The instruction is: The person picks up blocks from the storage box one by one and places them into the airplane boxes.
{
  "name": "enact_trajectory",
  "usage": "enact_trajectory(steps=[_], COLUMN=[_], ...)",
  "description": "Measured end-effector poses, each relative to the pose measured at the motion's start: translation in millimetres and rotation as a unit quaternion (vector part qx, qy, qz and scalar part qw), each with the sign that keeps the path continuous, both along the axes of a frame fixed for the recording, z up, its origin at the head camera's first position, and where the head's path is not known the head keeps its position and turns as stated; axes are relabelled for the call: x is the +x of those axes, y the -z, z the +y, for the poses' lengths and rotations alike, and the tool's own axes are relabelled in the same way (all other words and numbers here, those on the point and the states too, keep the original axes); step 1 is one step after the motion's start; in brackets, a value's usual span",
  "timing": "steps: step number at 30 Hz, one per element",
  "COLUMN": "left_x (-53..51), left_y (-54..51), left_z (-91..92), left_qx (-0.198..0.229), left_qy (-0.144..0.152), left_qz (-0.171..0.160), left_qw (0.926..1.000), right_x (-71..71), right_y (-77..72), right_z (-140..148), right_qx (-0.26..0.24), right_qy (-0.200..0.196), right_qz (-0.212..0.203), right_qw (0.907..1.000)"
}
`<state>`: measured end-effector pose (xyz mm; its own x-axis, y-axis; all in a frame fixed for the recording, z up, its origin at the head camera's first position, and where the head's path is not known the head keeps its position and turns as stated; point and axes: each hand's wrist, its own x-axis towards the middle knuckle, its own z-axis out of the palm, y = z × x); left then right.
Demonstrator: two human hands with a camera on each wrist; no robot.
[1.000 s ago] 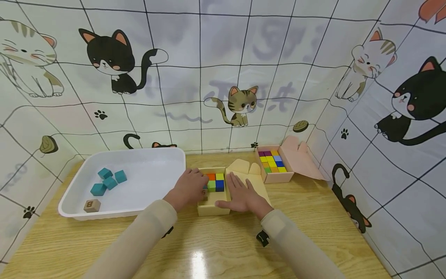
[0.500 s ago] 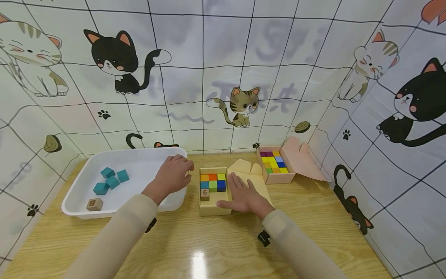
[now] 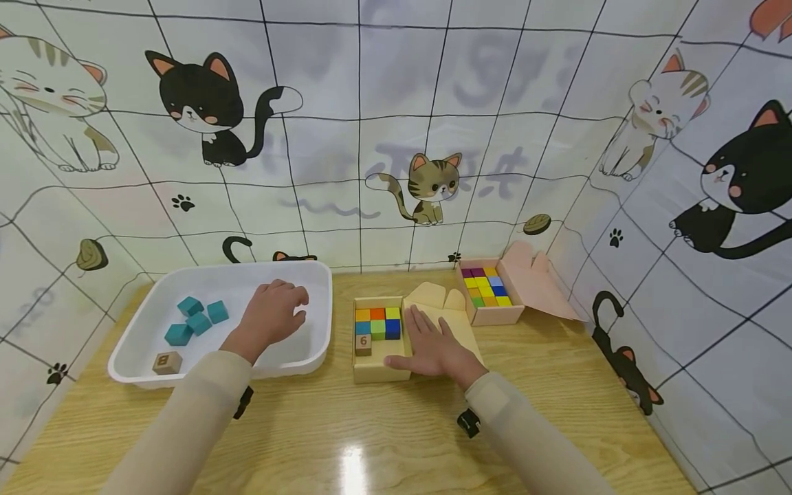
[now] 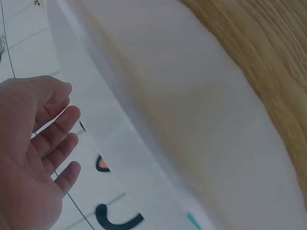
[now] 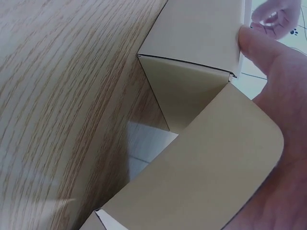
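My left hand (image 3: 269, 317) hovers over the right half of the white tray (image 3: 247, 375), its fingers loosely bent around nothing; the left wrist view shows the same empty hand (image 4: 38, 148) beside the tray wall (image 4: 192, 96). On the left of the tray lie several teal blocks (image 3: 198, 322) and a wooden block (image 3: 167, 362). My right hand (image 3: 436, 347) lies flat on the lid of the cream box (image 3: 381, 375), thumb at the box's edge. Coloured blocks (image 3: 378, 330) fill the box's back rows, with a wooden "6" block (image 3: 363, 344) in front at the left.
A pink box (image 3: 498, 315) full of coloured blocks stands at the back right, its lid (image 3: 544, 285) folded out to the right. The wooden table (image 3: 383, 440) meets a cat-patterned covering (image 3: 328, 151) behind and at both sides.
My left hand has left the cream box and moved left over the tray, leaving the "6" block in the box. My right hand has stayed on the lid.
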<state>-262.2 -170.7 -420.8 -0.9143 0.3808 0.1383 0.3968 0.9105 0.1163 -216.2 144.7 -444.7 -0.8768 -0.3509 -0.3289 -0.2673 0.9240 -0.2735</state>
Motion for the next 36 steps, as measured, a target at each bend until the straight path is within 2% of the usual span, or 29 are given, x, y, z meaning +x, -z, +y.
enact_trajectory(steps=[7,11,18,24,30,36], left_x=[-3.0,-1.6,-0.8,-1.9,-2.6,-4.6], left_y=[5.4,1.6,-5.8,-4.3,-1.0,1.8], left_z=[-35.0,-52.5,-83.0,-108.8,-126.3,-134.3], left_qx=[-0.001,-0.005,-0.022,-0.029,-0.027,-0.026], left_qy=[-0.053,-0.076,-0.094,-0.128,-0.146,-0.160], left_qz=[-0.034,-0.046,-0.057,-0.083,-0.110,-0.137], left_qw=[0.9980,0.9960,0.9937,0.9879,0.9828,0.9773], right_x=[-0.1,0.0,0.3,0.2,0.0,-0.2], right_y=[-2.1,-2.8,-4.2,-2.3,-1.9,-2.5], right_z=[-1.2,-1.1,-0.4,-0.1,-0.1,-0.8], right_qx=[-0.003,0.000,0.001,0.001,0.000,0.009], right_qy=[0.002,0.004,0.007,0.006,0.006,0.002], right_qz=[0.004,0.006,0.004,0.002,0.001,-0.001], right_qw=[1.0000,1.0000,1.0000,1.0000,1.0000,1.0000])
